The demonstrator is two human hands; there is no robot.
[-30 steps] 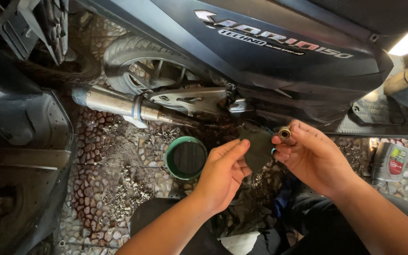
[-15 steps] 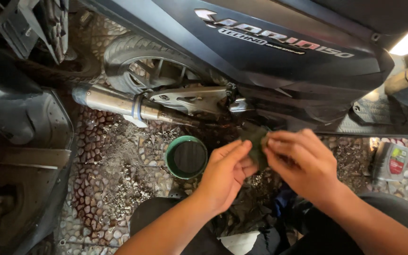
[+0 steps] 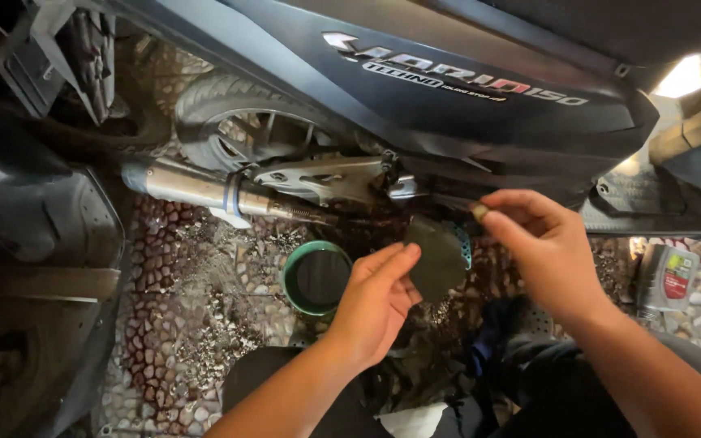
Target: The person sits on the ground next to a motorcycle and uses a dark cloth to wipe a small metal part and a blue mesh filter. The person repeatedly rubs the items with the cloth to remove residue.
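My left hand [image 3: 376,302] holds a dark, dirty rag [image 3: 438,259] between thumb and fingers, low in the middle of the view. My right hand [image 3: 539,243] is a little to the right of it and pinches a small brass-coloured bolt-like part [image 3: 478,212] at its fingertips. Both hands hover below the underside of a black scooter [image 3: 464,97]. A green-rimmed round pan [image 3: 316,278] with dark liquid sits on the ground just left of my left hand, under the engine area.
The scooter's silver exhaust pipe [image 3: 204,188] and rear wheel [image 3: 245,122] lie at upper left. A grey plastic bottle [image 3: 665,280] stands at the right. Another dark vehicle's body [image 3: 34,268] fills the left edge. The ground is pebbled paving [image 3: 188,324].
My right hand pressed the small part into the rag half a second ago; now it has pulled away to the right and upward with the part. The left hand stays with the rag.
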